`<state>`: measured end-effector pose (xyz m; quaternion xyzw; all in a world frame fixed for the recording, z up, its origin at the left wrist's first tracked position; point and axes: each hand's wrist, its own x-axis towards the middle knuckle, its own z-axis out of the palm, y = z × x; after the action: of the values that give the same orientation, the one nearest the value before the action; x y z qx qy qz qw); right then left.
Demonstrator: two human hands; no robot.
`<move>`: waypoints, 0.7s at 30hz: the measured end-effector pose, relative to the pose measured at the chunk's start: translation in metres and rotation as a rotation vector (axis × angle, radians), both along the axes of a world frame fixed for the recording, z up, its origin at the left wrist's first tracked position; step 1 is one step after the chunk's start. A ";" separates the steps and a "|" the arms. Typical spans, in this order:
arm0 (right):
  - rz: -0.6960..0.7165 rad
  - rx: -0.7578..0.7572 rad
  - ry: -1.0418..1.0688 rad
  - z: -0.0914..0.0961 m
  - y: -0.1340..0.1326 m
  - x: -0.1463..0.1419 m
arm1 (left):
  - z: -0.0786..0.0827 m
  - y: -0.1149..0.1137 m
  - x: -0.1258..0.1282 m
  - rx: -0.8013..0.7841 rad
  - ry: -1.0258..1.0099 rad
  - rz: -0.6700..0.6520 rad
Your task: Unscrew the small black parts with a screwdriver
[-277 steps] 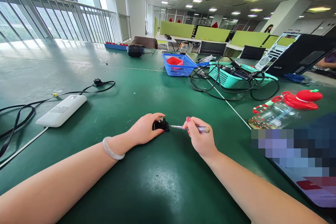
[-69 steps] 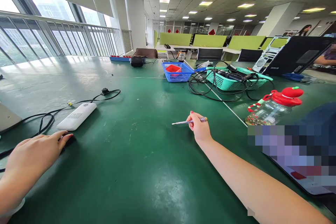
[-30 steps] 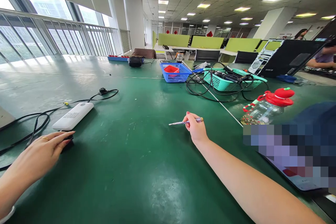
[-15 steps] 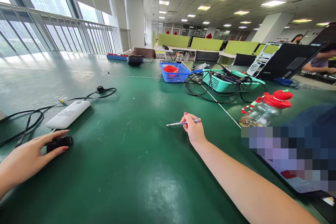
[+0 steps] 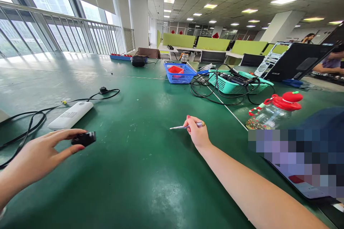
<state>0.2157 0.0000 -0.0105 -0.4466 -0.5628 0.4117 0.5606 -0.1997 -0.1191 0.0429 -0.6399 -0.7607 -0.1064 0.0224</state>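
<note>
Between the thumb and fingers of my left hand [image 5: 44, 154] is a small black block-like object [image 5: 88, 138], held a little above the table; its exact kind I cannot make out. My right hand [image 5: 198, 135] grips a slim screwdriver [image 5: 177, 127] with a see-through handle, its metal shaft pointing left over the table. A white power bank-like box [image 5: 72, 115] lies just beyond my left hand, next to a black cable [image 5: 37, 113].
A blue basket [image 5: 179, 78] with a red tray inside stands farther back. Beside it, a green basket [image 5: 225, 86] holds black cables and adapters. To the right are a red-lidded bottle [image 5: 271, 118], a propped black panel [image 5: 299, 61] and a person's arm [image 5: 326, 67].
My left hand has moved right, away from the white box, carrying the black object with it. My right hand and the screwdriver have hardly moved.
</note>
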 end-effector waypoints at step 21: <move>0.202 1.028 -0.747 0.023 -0.050 -0.011 | -0.035 0.117 0.203 -0.082 -0.409 -0.734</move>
<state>0.2044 -0.0501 0.0130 -0.1791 -0.8848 -0.0431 0.4280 0.0034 -0.0019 0.0080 -0.8346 -0.4745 -0.2019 -0.1938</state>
